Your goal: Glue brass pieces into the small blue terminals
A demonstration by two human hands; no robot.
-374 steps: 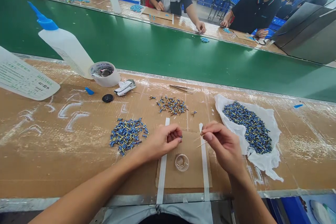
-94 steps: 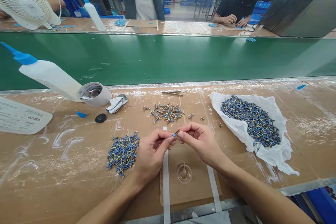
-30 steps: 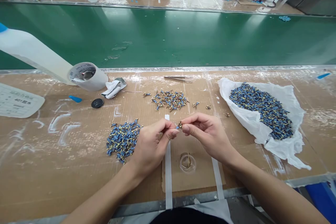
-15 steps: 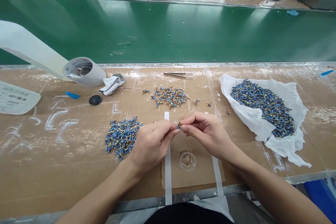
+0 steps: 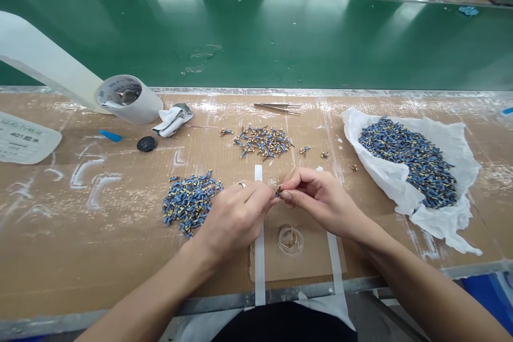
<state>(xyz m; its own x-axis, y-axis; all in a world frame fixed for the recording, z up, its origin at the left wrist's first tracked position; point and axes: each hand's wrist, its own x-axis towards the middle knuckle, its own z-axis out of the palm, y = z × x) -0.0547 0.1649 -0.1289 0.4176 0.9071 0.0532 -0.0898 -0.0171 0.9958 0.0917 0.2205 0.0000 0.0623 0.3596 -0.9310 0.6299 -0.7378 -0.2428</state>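
Note:
My left hand (image 5: 242,214) and my right hand (image 5: 315,197) meet over the cardboard, fingertips pinched together around one small blue-and-brown part (image 5: 278,191). Most of the part is hidden by the fingers. To the left of my left hand lies a pile of small blue-and-yellow parts (image 5: 188,203), partly covered by that hand. Beyond my hands is a looser group of blue parts with pale ring-like ends (image 5: 262,141). Below my right hand a small clear round dish (image 5: 290,240) stands between two white tape strips, with a thin stick and a little amber matter in it.
White paper (image 5: 467,171) on the right holds a large heap of blue-and-yellow parts (image 5: 409,163). Tweezers (image 5: 277,108) lie at the back. On the left are a white cup (image 5: 146,107), a crumpled wrapper (image 5: 173,120), a black cap (image 5: 146,144) and a green belt (image 5: 240,37) beyond.
The camera view has tilted slightly downward. My left hand has turned so its back and a ring show more; both hands still pinch the small part at nearly the same place.

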